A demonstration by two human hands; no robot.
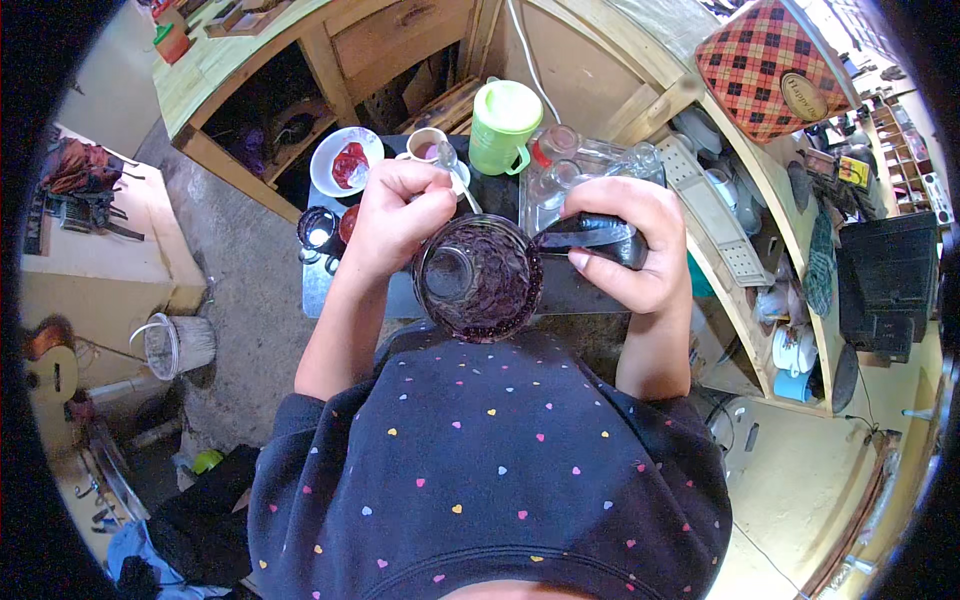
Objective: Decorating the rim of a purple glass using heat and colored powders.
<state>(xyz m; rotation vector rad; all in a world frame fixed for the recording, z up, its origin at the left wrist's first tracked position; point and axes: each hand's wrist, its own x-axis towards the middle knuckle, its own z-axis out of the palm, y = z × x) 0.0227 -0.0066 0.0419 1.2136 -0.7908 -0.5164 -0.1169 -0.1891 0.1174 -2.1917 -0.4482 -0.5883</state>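
In front of my chest is a clear pitcher-like jar (480,281), tilted so that I look into its mouth. Dark purple residue coats its inner wall. My right hand (637,240) is wrapped around the black handle (592,238) on the jar's right side. Curled against the upper left of the jar is my left hand (405,214); whether its fingers hold anything cannot be made out. Just past that hand, a metal spoon (448,156) shows beside a white cup (426,145) with some brownish liquid.
A low dark table (405,292) carries a white bowl (322,169) with red contents, a lidded green pitcher (504,124), and a clear tray (529,199) of glassware. Wooden shelves (750,330) with dishes stand to the right. A white bucket (180,346) is on the floor at left.
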